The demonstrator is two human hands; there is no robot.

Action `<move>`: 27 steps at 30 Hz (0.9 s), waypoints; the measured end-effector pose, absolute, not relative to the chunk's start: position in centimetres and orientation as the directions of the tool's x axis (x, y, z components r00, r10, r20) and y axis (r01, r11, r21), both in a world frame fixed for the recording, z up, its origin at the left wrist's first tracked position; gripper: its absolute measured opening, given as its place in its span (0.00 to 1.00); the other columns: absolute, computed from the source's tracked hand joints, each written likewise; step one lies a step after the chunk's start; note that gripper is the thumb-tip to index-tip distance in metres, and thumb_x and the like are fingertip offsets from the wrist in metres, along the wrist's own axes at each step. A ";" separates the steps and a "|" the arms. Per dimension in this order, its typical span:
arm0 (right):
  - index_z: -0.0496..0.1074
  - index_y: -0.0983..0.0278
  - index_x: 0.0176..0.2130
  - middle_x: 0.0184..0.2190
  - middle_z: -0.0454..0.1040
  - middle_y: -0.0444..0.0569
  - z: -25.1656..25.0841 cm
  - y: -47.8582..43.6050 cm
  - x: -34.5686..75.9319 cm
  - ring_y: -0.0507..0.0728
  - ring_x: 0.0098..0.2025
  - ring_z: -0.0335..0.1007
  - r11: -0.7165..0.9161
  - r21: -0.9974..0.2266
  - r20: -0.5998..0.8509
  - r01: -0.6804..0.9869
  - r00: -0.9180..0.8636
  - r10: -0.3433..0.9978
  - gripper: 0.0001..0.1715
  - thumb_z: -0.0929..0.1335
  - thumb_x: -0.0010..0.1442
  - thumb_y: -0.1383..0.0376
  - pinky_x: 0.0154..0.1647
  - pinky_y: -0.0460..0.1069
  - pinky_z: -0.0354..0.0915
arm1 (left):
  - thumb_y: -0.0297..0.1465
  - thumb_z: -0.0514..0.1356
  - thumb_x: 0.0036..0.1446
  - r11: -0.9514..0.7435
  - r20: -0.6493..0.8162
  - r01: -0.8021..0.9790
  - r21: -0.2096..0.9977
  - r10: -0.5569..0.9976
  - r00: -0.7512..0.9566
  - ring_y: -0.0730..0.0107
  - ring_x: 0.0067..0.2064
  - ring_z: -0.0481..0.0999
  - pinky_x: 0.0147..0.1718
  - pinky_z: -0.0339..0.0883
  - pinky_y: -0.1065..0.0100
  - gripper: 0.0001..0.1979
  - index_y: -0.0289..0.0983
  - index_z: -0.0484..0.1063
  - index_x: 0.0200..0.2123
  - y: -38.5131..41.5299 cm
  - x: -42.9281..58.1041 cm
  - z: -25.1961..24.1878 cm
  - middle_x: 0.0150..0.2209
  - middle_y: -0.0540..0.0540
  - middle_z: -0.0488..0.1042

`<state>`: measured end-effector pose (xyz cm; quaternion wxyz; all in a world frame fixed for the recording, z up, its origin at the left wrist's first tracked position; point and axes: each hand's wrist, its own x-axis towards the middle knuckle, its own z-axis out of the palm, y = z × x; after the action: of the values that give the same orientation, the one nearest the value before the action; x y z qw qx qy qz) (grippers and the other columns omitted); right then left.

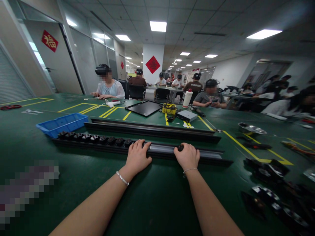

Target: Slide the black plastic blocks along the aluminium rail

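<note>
A long black rail (211, 156) lies across the green table in front of me. Several small black parts (98, 138) sit in a row along its left half. My left hand (136, 156) rests on the rail beside the last of them, fingers curled over its edge. My right hand (187, 156) is closed on a small black part (180, 147) held at the rail. A second black rail (152, 128) lies parallel just behind the first.
A blue plastic bin (62, 124) stands at the left rear. More black parts (268, 193) are scattered at the right, with a metal dish (252, 128) beyond. A tablet (144, 108), a yellow item and a grey box lie further back. Other people sit at tables behind.
</note>
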<state>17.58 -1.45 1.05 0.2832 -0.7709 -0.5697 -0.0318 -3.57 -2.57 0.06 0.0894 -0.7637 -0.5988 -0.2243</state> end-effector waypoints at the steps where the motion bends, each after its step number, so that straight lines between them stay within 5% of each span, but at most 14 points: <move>1: 0.71 0.64 0.40 0.43 0.72 0.55 1.1 -1.4 17.6 0.63 0.52 0.61 -0.190 -0.402 0.369 0.896 0.349 0.861 0.19 0.62 0.52 0.58 0.57 0.61 0.44 | 0.36 0.59 0.47 -0.265 0.447 0.955 0.133 0.876 0.181 0.55 0.59 0.58 0.56 0.49 0.55 0.30 0.45 0.61 0.56 -2.6 -3.6 0.1 0.56 0.42 0.63; 27: 0.70 0.63 0.42 0.42 0.73 0.52 1.5 -1.4 18.0 0.60 0.49 0.63 -0.206 -0.408 0.339 0.889 0.358 0.870 0.17 0.62 0.52 0.62 0.52 0.55 0.49 | 0.36 0.58 0.47 -0.255 0.419 0.956 0.145 0.891 0.174 0.55 0.60 0.57 0.56 0.49 0.55 0.30 0.45 0.61 0.56 -2.8 -3.5 0.5 0.57 0.42 0.62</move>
<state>18.02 -1.43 1.50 0.2755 -0.7765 -0.5665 -0.0173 -3.50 -2.80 0.49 0.0753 -0.7626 -0.6056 -0.2146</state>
